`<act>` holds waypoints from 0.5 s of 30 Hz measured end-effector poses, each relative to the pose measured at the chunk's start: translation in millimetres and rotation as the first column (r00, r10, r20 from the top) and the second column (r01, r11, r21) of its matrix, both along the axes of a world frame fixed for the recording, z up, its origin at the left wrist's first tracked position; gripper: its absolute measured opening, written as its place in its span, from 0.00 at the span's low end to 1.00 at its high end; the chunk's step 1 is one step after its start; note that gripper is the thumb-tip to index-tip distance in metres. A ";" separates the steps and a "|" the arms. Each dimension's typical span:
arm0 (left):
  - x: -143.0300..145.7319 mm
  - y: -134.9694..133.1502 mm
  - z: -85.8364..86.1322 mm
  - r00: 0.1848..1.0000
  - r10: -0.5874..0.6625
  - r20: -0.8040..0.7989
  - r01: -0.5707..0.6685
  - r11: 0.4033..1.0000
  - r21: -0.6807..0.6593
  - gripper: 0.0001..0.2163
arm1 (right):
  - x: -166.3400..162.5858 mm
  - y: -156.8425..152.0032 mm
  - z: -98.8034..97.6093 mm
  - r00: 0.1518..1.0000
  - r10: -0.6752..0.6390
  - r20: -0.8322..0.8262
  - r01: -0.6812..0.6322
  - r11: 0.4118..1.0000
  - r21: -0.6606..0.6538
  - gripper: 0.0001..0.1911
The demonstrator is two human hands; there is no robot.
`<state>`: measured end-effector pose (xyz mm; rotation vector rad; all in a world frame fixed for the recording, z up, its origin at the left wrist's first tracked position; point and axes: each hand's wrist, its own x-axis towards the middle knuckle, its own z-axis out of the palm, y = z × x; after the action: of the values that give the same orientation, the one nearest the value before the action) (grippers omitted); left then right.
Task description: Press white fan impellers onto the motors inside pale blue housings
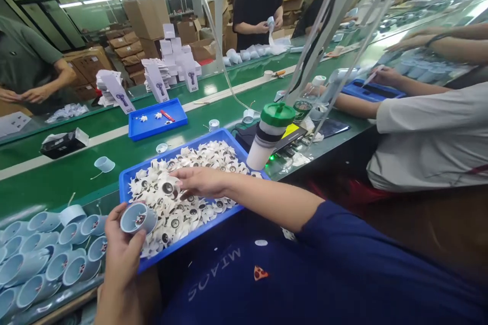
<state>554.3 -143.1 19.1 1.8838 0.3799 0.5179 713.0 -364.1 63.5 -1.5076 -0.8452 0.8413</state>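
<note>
1. The left hand (124, 236) grasps a light-blue cup (140, 218), its fingers and thumb wrapped round the wall and the open mouth showing small reddish parts inside
2. The right hand (202, 183) pinches a white fan wheel (168, 188), just beyond the cup and a little to its right
3. Under the right hand sits a large blue tray (171, 247), heaped with more white fan wheels (213, 162)
4. Left of the left hand stand close rows of other light-blue cups (38, 289)
5. Beyond both hands, on the green belt (68, 177), are a single cup on its side (104, 164) and a small blue tray (147, 129) with a red tool (166, 116) and a few white pieces
6. Beyond and right of the right hand is a green-lidded bottle (269, 132)
7. Well to the right, a co-worker's hand (385, 76) holds a pen-like tool (371, 77) over another blue tray (351, 89)
</note>
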 end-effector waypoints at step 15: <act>-10.8 -41.1 42.8 0.981 -0.194 -0.003 0.161 0.806 0.569 0.31 | -31.5 -34.9 -2.2 0.865 0.096 -0.493 0.103 0.927 0.360 0.24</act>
<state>543.5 -184.2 61.9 2.4475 -0.0046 0.5976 681.5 -399.1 61.3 -0.8857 -0.5653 0.9520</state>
